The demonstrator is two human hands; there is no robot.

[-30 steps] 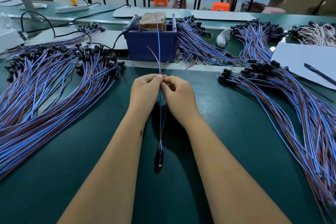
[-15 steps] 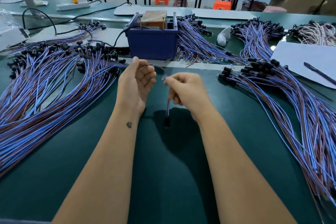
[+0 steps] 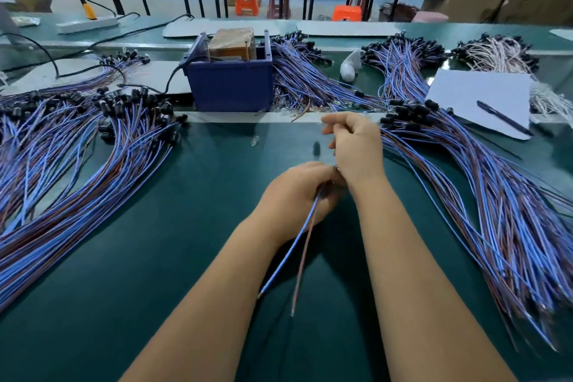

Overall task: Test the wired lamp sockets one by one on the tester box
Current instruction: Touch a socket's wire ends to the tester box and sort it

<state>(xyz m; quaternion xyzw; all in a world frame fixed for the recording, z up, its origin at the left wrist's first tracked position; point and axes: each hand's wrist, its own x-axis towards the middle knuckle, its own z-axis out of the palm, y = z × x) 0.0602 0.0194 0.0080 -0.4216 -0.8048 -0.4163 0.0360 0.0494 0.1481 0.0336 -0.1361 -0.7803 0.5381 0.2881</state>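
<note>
**Both hands at one wired socket, mid-surface**

Left hand [image 3: 297,195], fingers curled, grips the socket end of a wired lamp socket [image 3: 302,242]; its blue and brown leads run lengthwise toward the viewer. Right hand [image 3: 356,149], just beyond, has its fingers curled, their contents blurred. The blue tester box [image 3: 231,87] stands farther back on the green surface [image 3: 155,257].

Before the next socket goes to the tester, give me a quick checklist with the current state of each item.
1. Left hand grips the wired socket: ok.
2. Both wire ends free, hanging toward the person: ok.
3. Wire ends at the tester box: not ok, pointing away.
4. Right hand free to guide wires: cannot tell, fingers curled, blurred.
5. Mat between hands and box clear: not ok, small bulb lies there.
6. Socket lit: cannot tell, hidden in hand.
</note>
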